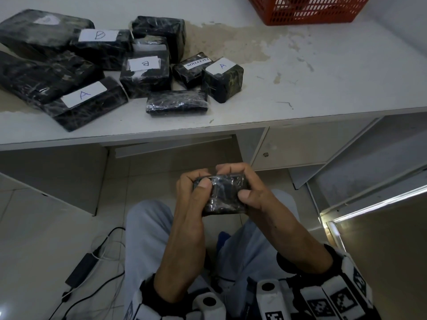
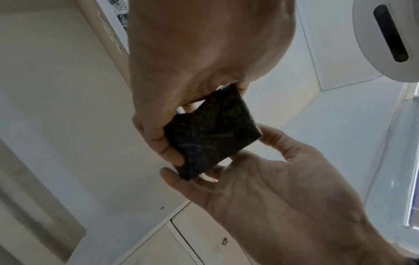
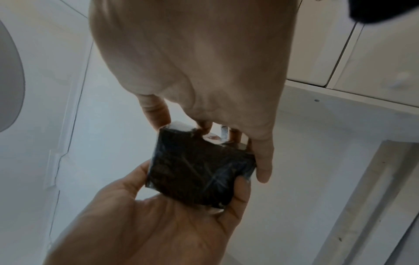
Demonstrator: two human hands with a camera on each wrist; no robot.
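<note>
A small black parcel (image 1: 224, 197) wrapped in clear film is held over my lap, below the table edge. My left hand (image 1: 194, 183) grips its left end, thumb on top and fingers curled round the far side. My right hand (image 1: 245, 181) grips the right end the same way. The left wrist view shows the parcel (image 2: 211, 132) between the left hand (image 2: 181, 80) above and the right palm (image 2: 272, 188) below. In the right wrist view, the parcel (image 3: 199, 170) has a white patch (image 3: 179, 126) at its far edge.
Several black wrapped parcels (image 1: 147, 72) lie on the white table (image 1: 300, 88), some labelled A, B or EXCEPTION. A red basket (image 1: 307, 10) stands at the back right. A power adapter and cables (image 1: 80, 271) lie on the floor at left. A cabinet door (image 1: 295, 146) is ahead.
</note>
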